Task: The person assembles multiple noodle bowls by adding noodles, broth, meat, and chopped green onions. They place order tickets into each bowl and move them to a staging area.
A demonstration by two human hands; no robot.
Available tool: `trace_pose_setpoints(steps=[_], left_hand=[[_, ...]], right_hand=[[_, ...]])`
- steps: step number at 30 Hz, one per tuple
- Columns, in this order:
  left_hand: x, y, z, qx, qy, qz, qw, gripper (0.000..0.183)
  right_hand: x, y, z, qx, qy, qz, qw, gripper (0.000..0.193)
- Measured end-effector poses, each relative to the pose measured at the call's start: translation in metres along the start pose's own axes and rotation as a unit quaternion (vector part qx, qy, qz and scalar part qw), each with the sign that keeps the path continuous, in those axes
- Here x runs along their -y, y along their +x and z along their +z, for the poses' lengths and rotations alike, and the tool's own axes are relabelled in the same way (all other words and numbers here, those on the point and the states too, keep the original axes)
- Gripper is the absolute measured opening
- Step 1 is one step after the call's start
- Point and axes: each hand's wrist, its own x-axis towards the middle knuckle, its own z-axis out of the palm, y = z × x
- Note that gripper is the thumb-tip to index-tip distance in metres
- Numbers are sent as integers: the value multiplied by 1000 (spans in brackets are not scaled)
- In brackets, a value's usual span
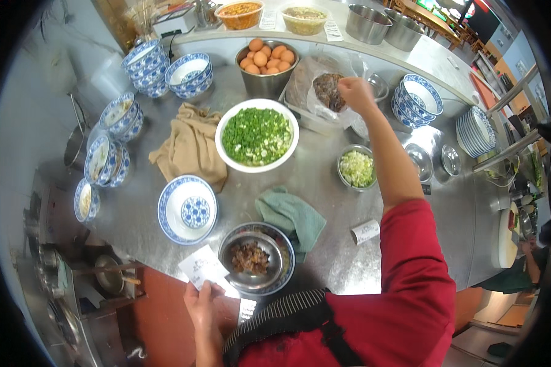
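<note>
My left hand [203,301] pinches a white paper slip [199,265] at the table's front edge. Beside the slip, a metal bowl [278,269] sits inside a blue-and-white bowl and contains chopped brown food [250,258]. My right arm reaches far across the table. My right hand [356,95] is closed at the mouth of a clear plastic bag [300,82], against a dark brown crumbly mass [329,92]. Its fingertips are hidden, so what they grip does not show. The bag rests in a pale tray [309,122].
A white bowl of chopped green onions [257,136] stands mid-table, beside a tan cloth [193,144]. An empty patterned bowl [172,211], a green cloth [292,219] and a bowl of chopped pale vegetables [357,169] lie around it. Eggs [264,56] fill a metal pot behind; stacked bowls [417,98] flank both sides.
</note>
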Motion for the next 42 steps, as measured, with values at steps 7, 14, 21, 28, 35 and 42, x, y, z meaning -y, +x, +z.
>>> trace_pose_setpoints(steps=[7, 14, 21, 28, 35, 42], left_hand=[[-6, 23, 53, -6, 8, 21, 1000, 20], [9, 37, 79, -8, -3, 29, 1000, 21], [-10, 35, 74, -2, 4, 24, 1000, 16], [-2, 28, 38, -32, 33, 12, 999, 11], [2, 0, 4, 16, -32, -22, 999, 22], [10, -28, -18, 0, -70, -48, 996, 16]], right_hand=[[-89, 79, 126, 165, -225, 71, 958, 29], [-86, 91, 128, 384, -246, 251, 854, 39], [-77, 79, 121, 396, -275, 224, 847, 33], [-50, 72, 85, 399, -442, -107, 796, 16], [60, -42, -29, 298, 190, 51, 934, 20], [171, -237, 18, 517, 316, -76, 792, 32]])
